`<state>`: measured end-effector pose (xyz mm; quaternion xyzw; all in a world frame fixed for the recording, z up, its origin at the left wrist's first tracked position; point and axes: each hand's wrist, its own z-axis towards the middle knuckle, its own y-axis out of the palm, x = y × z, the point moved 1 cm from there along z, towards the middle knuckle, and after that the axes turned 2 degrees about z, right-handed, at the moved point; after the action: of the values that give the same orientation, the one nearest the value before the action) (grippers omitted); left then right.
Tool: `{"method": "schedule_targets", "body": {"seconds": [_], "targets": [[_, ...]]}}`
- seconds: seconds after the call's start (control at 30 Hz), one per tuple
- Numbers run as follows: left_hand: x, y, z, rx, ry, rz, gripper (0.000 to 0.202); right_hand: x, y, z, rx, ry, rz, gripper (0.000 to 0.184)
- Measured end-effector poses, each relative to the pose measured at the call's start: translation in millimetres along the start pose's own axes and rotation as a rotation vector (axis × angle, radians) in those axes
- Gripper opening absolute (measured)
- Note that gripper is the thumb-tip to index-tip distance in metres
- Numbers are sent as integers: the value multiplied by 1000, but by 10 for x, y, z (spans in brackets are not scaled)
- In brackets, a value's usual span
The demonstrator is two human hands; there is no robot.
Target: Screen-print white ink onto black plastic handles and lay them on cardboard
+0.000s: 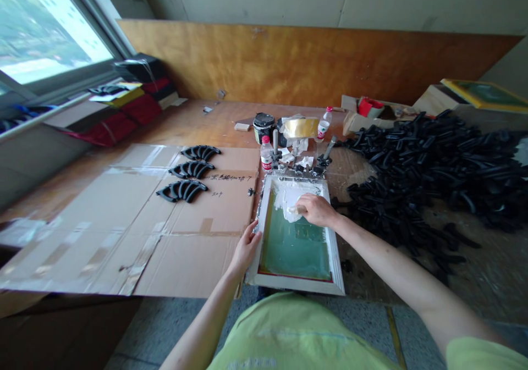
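Note:
A white-framed printing screen [336, 274] with green mesh lies hinged at the table's front edge. White ink [289, 194] is spread over the mesh's far end. My left hand [246, 247] grips the frame's left side. My right hand [315, 210] is closed on a small pale squeegee [293, 209] that rests on the mesh by the ink.
Flattened cardboard [124, 227] covers the table to the left, with three rows of black curved parts [190, 170]. A big heap of black parts [429, 166] lies right. Behind the screen stand a water bottle [267, 154], an ink tub [263, 126] and a tape roll [301, 127].

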<state>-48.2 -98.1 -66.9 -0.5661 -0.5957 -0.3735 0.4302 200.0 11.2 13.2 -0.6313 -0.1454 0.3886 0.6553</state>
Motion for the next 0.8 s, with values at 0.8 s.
{"method": "schedule_targets", "body": {"seconds": [0.8], "targets": [[1771, 134, 122, 10, 370, -406, 45, 1057, -225, -408, 467, 735, 169, 22]]}}
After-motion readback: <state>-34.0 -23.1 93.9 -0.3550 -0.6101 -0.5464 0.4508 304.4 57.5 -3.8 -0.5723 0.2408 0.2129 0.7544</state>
